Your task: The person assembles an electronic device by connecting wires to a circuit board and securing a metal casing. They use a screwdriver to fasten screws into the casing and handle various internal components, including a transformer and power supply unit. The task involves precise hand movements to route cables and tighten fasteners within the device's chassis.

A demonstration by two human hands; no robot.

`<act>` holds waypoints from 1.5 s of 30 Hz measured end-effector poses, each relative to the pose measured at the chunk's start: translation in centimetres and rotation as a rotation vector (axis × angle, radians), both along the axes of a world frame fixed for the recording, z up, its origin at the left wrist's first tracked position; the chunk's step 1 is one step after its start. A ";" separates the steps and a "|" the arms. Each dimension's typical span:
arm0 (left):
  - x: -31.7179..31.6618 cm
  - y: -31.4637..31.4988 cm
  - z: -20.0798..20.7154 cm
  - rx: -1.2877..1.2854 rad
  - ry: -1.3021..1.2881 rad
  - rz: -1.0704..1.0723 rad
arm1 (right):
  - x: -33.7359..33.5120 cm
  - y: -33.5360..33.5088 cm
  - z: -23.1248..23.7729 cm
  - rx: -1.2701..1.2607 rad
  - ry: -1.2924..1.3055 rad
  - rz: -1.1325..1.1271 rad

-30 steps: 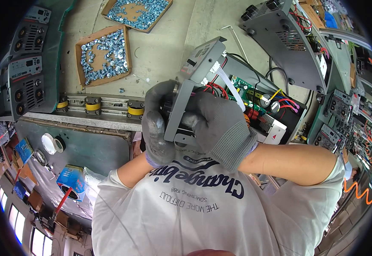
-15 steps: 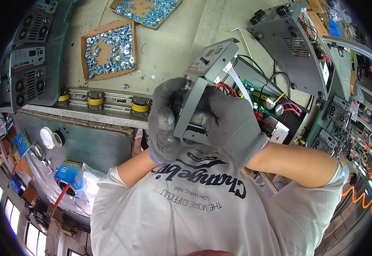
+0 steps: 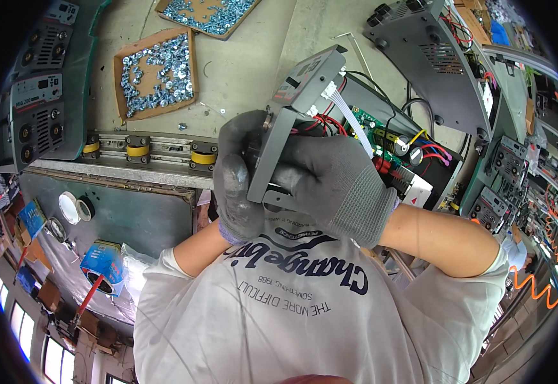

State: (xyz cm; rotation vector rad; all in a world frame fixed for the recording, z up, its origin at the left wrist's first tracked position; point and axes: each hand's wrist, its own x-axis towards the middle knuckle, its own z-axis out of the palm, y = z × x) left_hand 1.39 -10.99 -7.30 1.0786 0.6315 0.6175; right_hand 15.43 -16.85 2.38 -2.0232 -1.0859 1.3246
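Observation:
Both my hands wear grey gloves and work at a grey metal front panel (image 3: 299,80), which stands tilted at the near end of an opened welding machine. My left hand (image 3: 237,179) is closed around the panel's outer face, beside a round metal fitting. Behind the panel, the fingers of my right hand (image 3: 336,182) are curled together near its inner side; what they pinch is hidden. A white ribbon cable (image 3: 354,121) and red wires run from the panel to a green circuit board (image 3: 372,131) in the machine's chassis.
Two cardboard trays of screws, one nearer (image 3: 157,73) and one farther (image 3: 208,16), lie on the bench. A rail with yellow rollers (image 3: 137,151) runs along its near edge. Another grey machine casing (image 3: 429,61) stands at the right, and finished-looking welding machines (image 3: 35,118) at the left.
The panel and both hands have shifted slightly left, while the whole view has moved a little too. Both hands keep much the same grip.

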 end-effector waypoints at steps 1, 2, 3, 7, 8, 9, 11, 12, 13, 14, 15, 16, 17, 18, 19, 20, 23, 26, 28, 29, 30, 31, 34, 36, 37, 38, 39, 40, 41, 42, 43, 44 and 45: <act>0.0 0.0 0.0 0.003 0.001 -0.004 | 0.0 -0.1 -0.1 -0.014 -0.006 -0.004; 0.1 0.0 0.0 0.004 0.004 -0.006 | -0.1 -0.1 -0.2 -0.028 -0.013 -0.008; 0.0 -0.1 0.2 0.001 0.004 -0.004 | -0.1 -0.2 -0.3 -0.042 -0.019 -0.007; 0.0 0.1 0.2 -0.011 -0.002 -0.019 | -0.3 -0.4 -0.3 0.022 -0.058 -0.077; 0.1 0.1 0.2 -0.018 -0.002 -0.028 | -0.3 -0.4 -0.3 0.024 -0.075 -0.101; 0.1 0.1 0.3 -0.023 -0.003 -0.028 | -0.3 -0.5 -0.3 0.025 -0.092 -0.117; 0.3 -0.2 0.4 -0.038 -0.010 -0.031 | -0.2 -0.5 -0.1 -0.002 -0.152 -0.070; 0.2 -0.2 0.6 -0.041 -0.007 -0.021 | -0.2 -0.4 -0.1 -0.012 -0.182 -0.036; 0.2 -0.3 0.7 -0.042 -0.004 -0.015 | -0.2 -0.4 -0.2 0.023 -0.192 -0.025; 0.1 -0.4 0.9 -0.045 -0.007 -0.004 | -0.3 -0.6 -0.6 0.058 -0.201 -0.014; 0.1 -0.3 0.7 -0.043 0.007 -0.013 | -0.4 -0.7 -0.9 0.089 -0.212 -0.018; 0.0 -0.2 0.6 -0.042 0.021 -0.020 | -0.4 -0.6 -0.8 0.064 -0.213 0.000; 0.0 -0.1 0.4 -0.040 0.034 -0.028 | -0.3 -0.5 -0.7 0.039 -0.214 0.019; 0.0 -0.1 0.4 -0.029 0.033 -0.021 | -0.2 -0.3 -0.6 0.015 -0.213 0.039; 0.0 -0.1 0.3 -0.018 0.032 -0.015 | -0.1 -0.3 -0.5 0.017 -0.167 0.023; 0.0 -0.1 0.2 -0.007 0.031 -0.009 | 0.0 -0.2 -0.4 0.019 -0.121 0.006; -0.7 0.1 -1.5 0.041 -0.080 -0.081 | 0.1 -0.3 -0.3 0.059 -0.042 0.015; -0.2 0.0 0.2 0.007 0.017 -0.030 | -0.2 -0.1 -0.3 0.046 -0.076 -0.014; 0.0 -0.1 0.5 -0.046 0.005 -0.027 | -0.4 0.0 -0.2 -0.010 -0.101 -0.066; 0.0 -0.1 0.6 -0.072 -0.001 -0.024 | -0.4 0.0 0.0 -0.051 -0.103 -0.094; 0.0 -0.1 0.8 -0.065 0.024 -0.026 | -0.4 0.1 0.2 -0.091 -0.106 -0.115; 0.0 0.0 1.1 -0.057 0.048 -0.027 | -0.3 0.0 0.0 -0.039 -0.117 -0.075; -0.3 -0.1 1.5 -0.106 0.058 -0.031 | -0.1 -0.3 -0.5 0.048 -0.149 0.027; -0.4 0.0 1.5 -0.084 0.058 -0.042 | -0.1 -0.3 -0.3 0.017 -0.174 0.071; -0.4 0.2 1.6 -0.034 0.065 -0.053 | -0.2 -0.3 -0.2 0.015 -0.176 0.045; -0.4 0.3 1.6 0.016 0.072 -0.064 | -0.4 -0.3 -0.2 0.014 -0.178 0.018; -0.2 0.2 1.6 0.028 0.064 -0.040 | -0.5 -0.4 -0.2 0.014 -0.180 -0.002; 0.0 0.0 1.6 0.039 0.056 -0.017 | -0.5 -0.4 -0.6 0.033 -0.174 -0.019; 0.1 -0.1 1.5 0.051 0.048 0.006 | -0.5 -0.5 -1.2 0.052 -0.168 -0.036; 0.1 -0.1 1.5 0.052 0.046 -0.022 | -0.5 -0.6 -1.4 0.067 -0.159 -0.064; -0.2 0.1 1.5 0.054 0.045 -0.051 | -0.5 -0.8 -1.3 0.085 -0.166 -0.054; -0.4 0.4 1.4 0.056 0.044 -0.079 | -0.5 -1.1 -1.0 0.103 -0.173 -0.044; -0.8 0.7 1.0 0.144 0.076 -0.072 | -0.5 -1.2 -0.9 0.124 -0.175 -0.018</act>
